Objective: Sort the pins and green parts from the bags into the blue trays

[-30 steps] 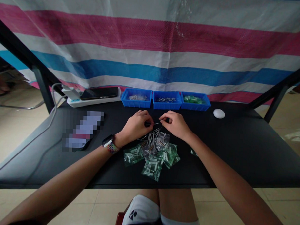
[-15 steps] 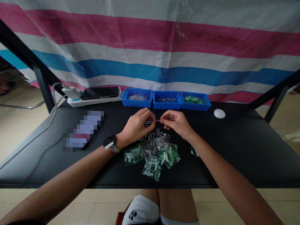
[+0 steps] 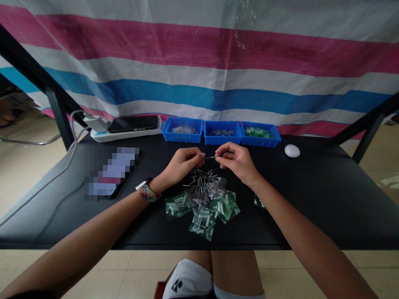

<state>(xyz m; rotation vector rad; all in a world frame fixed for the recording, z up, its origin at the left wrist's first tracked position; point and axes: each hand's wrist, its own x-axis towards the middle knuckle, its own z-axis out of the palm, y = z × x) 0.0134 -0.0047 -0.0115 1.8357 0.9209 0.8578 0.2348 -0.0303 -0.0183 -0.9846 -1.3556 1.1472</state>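
Note:
A thin metal pin point(image 3: 210, 157) spans the gap between my two hands, low over the black table. My right hand point(image 3: 237, 161) pinches one end of it between thumb and fingers. At its other end, the closed fingertips of my left hand point(image 3: 185, 163) meet the pin; whatever else lies inside that hand is hidden. Just below the hands is a pile of loose metal pins point(image 3: 201, 181). Against the pile lie clear bags point(image 3: 215, 187) and several green bags point(image 3: 203, 221) holding small pale pieces.
Three blue bins point(image 3: 182, 137) line the back, holding small parts, metal pins and green bags. Back left, a phone point(image 3: 133, 123) rests on a white power strip point(image 3: 101, 136); another phone point(image 3: 113, 172), blurred out, lies left. A white mouse-like object point(image 3: 292, 151) sits right. A cable point(image 3: 70, 158) crosses the left side.
My left hand has turned and its fingers have closed up, hiding the pins seen in it before. The right hand has lifted slightly, still pinching. More of the loose pile shows.

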